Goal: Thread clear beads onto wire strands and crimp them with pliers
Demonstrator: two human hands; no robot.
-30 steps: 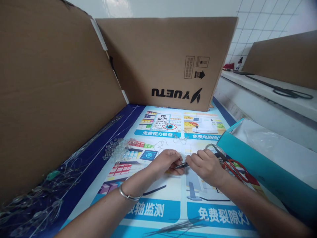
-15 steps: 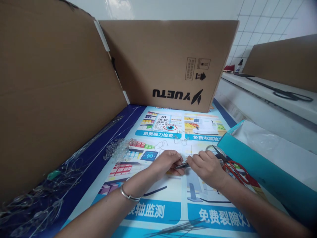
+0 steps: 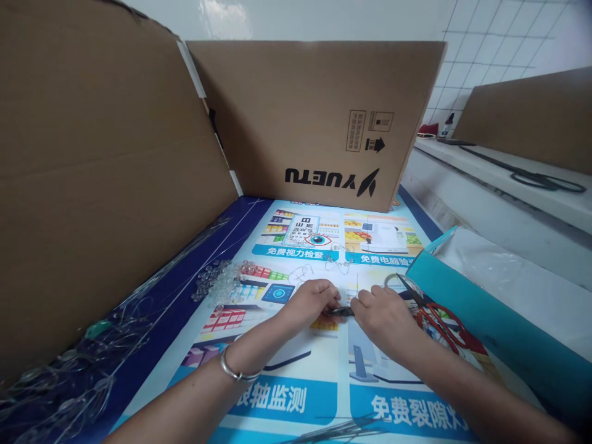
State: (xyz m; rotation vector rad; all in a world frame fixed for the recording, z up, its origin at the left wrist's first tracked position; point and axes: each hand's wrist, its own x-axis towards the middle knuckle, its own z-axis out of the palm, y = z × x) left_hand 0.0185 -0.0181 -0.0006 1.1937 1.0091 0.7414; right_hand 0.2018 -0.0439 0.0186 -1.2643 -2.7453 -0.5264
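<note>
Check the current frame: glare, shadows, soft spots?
Head view: glare on the back wall; head view: shadow down the left side of the lettered panel; head view: tangled wires blurry at lower left, tip of the dark tool indistinct.

Pliers [image 3: 341,312] between beads [image 3: 221,282] left and scissors [image 3: 420,300] right.

Apparent craft workspace, indicated by beads [image 3: 222,282] left of the left hand [image 3: 314,301] and scissors [image 3: 422,302] beside the right hand [image 3: 383,314].
</note>
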